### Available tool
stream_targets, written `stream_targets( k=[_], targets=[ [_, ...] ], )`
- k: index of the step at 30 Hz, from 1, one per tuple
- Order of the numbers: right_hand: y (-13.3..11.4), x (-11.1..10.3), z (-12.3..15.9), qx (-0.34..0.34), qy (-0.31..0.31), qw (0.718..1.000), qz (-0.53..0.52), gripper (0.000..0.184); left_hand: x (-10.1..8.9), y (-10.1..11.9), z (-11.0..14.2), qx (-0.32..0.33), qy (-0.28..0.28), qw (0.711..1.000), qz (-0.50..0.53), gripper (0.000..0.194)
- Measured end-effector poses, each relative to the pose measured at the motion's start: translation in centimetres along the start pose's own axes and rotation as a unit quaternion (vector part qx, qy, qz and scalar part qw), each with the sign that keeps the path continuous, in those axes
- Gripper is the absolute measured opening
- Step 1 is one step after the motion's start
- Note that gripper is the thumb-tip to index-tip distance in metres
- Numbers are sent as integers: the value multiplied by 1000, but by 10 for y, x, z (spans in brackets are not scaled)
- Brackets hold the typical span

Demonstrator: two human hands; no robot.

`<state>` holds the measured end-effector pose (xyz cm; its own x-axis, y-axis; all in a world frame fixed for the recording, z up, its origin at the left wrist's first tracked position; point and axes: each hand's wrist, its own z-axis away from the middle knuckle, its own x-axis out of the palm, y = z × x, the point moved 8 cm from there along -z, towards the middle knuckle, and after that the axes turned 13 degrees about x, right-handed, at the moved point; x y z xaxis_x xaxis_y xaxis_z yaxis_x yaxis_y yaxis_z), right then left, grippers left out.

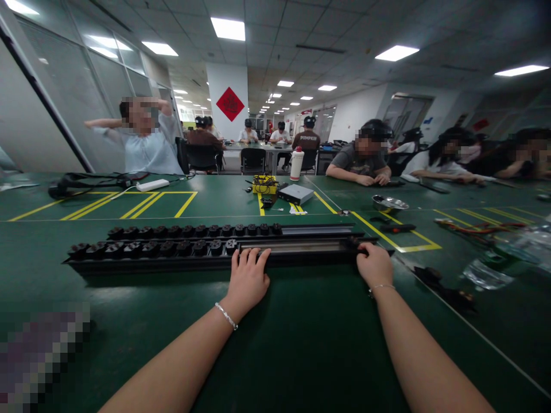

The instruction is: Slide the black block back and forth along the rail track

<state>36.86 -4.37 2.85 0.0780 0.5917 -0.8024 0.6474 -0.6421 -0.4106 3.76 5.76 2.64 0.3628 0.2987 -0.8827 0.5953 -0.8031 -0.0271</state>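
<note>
Two long black rails lie side by side across the green table, the front rail (297, 248) nearest me. Several small black round plug-like pieces (150, 248) fill the left part of the front rail in a row; the rear rail (318, 230) carries a similar row. My left hand (250, 281) rests with fingers stretched over the near edge of the front rail, just right of the last piece (231, 245). At the rail's right end, my right hand (375, 265) has its fingers closed on another black round piece (353, 242), partly hidden by them.
Behind the rails are a yellow box with cables (264, 184), a grey box (296, 194) and a white bottle (297, 163). A metal bowl (390, 202), dark tools (396, 228) and clear plastic wrap (495, 269) lie right. Several people sit around.
</note>
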Motion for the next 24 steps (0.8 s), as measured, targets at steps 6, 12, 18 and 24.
stream_targets(
  k=[6, 12, 18, 24],
  targets=[
    [-2, 0, 1, -6, 6, 1000, 5, 29, 1, 1, -1, -2, 8, 1000, 6, 57],
    [-2, 1, 2, 6, 2, 1000, 11, 30, -1, 1, 0, 6, 10, 1000, 0, 57],
    [2, -2, 3, 14, 26, 999, 12, 31, -2, 1, -1, 8, 6, 1000, 0, 57],
    [-2, -5, 5, 7, 21, 999, 35, 32, 0, 0, -1, 8, 2, 1000, 3, 57]
  ],
)
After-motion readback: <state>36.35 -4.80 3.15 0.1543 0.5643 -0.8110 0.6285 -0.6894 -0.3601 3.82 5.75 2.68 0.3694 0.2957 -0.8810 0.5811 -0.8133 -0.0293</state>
